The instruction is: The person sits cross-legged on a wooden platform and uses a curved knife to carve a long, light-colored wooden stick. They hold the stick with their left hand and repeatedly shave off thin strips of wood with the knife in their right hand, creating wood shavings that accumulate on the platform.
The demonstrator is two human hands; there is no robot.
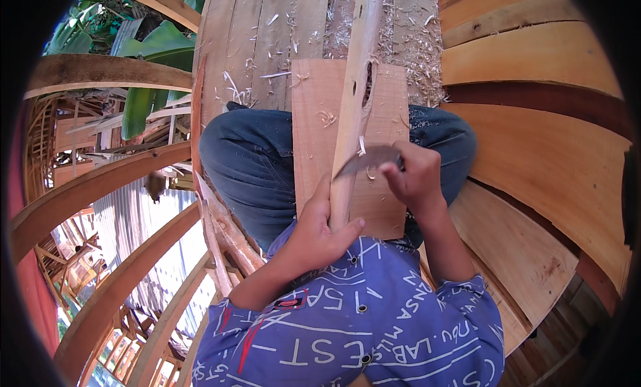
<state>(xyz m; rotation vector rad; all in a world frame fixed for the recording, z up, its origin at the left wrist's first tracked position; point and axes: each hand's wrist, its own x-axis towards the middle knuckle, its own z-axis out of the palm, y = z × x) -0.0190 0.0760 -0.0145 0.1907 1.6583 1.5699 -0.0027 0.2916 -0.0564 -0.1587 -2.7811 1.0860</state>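
Shaving-strewn plank floor (267, 33), left hand (320, 233) clenched around pole (350, 113), right hand (414, 177) grasping probably a curved blade (364, 161) against it.

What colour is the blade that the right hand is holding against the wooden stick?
Dull grey metal blade, seen best in the head view, held by the right hand against the pale wooden stick.
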